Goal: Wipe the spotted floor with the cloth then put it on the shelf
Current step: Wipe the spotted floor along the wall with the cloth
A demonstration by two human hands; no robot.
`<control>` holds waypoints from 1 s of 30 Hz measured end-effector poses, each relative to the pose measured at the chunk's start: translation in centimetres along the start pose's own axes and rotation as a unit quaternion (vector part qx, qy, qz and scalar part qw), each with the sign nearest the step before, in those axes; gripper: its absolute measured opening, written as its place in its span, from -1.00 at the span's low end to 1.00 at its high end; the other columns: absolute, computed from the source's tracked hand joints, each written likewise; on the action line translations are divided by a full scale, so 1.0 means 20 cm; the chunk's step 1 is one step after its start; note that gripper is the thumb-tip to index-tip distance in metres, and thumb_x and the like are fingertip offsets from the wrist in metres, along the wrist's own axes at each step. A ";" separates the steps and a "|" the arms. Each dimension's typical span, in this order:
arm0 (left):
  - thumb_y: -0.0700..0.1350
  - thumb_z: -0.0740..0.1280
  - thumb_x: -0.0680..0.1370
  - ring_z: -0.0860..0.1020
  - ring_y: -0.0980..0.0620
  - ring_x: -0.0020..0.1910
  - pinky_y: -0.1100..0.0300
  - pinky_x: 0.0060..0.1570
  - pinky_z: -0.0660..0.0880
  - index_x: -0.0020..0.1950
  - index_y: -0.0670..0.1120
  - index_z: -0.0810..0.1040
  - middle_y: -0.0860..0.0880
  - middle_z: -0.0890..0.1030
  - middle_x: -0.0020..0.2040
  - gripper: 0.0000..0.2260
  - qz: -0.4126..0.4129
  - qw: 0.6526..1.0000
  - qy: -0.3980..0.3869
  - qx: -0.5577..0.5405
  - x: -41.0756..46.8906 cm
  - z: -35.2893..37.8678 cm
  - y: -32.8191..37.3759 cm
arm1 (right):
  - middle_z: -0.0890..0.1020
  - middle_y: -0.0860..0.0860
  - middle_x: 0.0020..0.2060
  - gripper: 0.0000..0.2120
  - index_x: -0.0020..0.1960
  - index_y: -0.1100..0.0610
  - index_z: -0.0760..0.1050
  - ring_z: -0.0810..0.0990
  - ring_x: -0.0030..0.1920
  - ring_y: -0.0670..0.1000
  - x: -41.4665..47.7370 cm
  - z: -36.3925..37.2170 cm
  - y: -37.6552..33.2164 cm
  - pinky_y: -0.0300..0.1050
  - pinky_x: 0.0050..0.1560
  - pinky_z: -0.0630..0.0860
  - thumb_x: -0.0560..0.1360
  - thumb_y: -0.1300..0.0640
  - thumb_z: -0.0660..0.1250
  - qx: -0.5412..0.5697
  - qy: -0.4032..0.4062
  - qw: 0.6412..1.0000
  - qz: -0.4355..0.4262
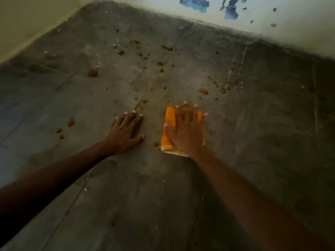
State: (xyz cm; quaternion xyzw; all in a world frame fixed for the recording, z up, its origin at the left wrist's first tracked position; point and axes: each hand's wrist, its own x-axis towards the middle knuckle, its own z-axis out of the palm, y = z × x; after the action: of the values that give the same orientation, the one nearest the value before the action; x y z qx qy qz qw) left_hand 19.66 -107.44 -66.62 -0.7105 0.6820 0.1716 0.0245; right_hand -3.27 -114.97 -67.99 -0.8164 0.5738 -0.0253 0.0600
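Note:
A folded orange cloth (169,127) lies flat on the grey concrete floor (163,187). My right hand (187,131) presses down on it with fingers spread, covering most of it. My left hand (125,133) rests palm-down on the bare floor just left of the cloth, fingers apart, holding nothing. Brown-orange spots (92,73) are scattered over the floor ahead of both hands, with more spots (70,122) to the left and one small spot (156,144) touching the cloth's left edge. No shelf is in view.
A pale wall (27,24) meets the floor at the far left, and a white wall with peeling blue patches (232,11) runs along the back right. Thin cracks cross the floor.

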 end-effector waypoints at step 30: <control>-0.01 0.13 0.52 0.41 -0.11 0.34 -0.07 0.34 0.37 0.36 -0.09 0.43 -0.10 0.42 0.37 -0.57 -0.033 0.986 0.114 -0.116 -0.39 0.03 -0.09 | 0.17 0.17 0.57 -0.27 0.60 -0.04 0.08 0.04 0.56 0.35 -0.16 0.05 -0.46 0.47 0.47 -0.15 0.52 -0.35 -0.02 -0.004 -0.016 0.993 -0.121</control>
State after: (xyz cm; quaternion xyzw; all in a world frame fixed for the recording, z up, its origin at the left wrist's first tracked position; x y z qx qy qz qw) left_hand 21.20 -99.64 -65.45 -0.7452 0.6323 0.1667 -0.1306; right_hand 4.38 -108.89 -67.79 -0.8802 0.4702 -0.0170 0.0620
